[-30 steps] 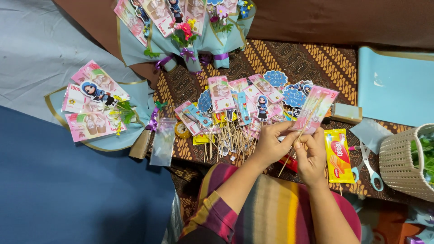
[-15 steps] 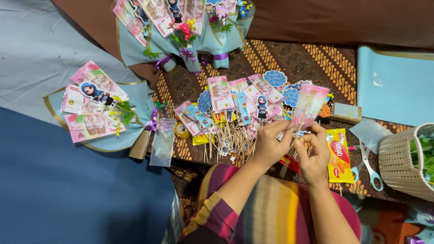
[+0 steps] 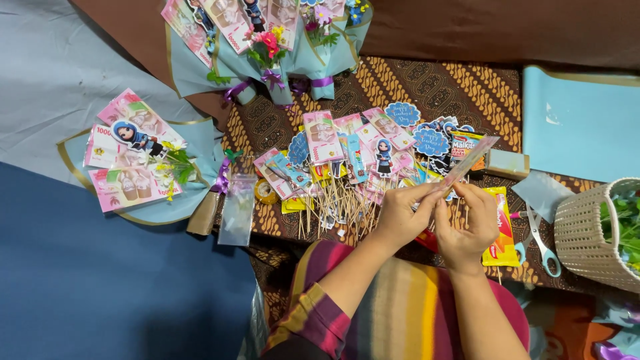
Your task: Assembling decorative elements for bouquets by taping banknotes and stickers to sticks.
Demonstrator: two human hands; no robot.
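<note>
Both hands meet just in front of the pile of sticks (image 3: pixel 340 207) on the patterned cloth (image 3: pixel 427 87). The left hand (image 3: pixel 400 215) and right hand (image 3: pixel 467 223) each keep a closed fingertip grip on one clear-sleeved banknote (image 3: pixel 467 163), angled up and away, likely to work its lower end. Against the earlier frames, the note leans flatter and farther right.

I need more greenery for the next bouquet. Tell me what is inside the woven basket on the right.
Green leaves show over the rim of the cream woven basket. Its wall and the frame edge hide the bottom, so how much is left, or anything beneath the leaves, cannot be seen.
</note>
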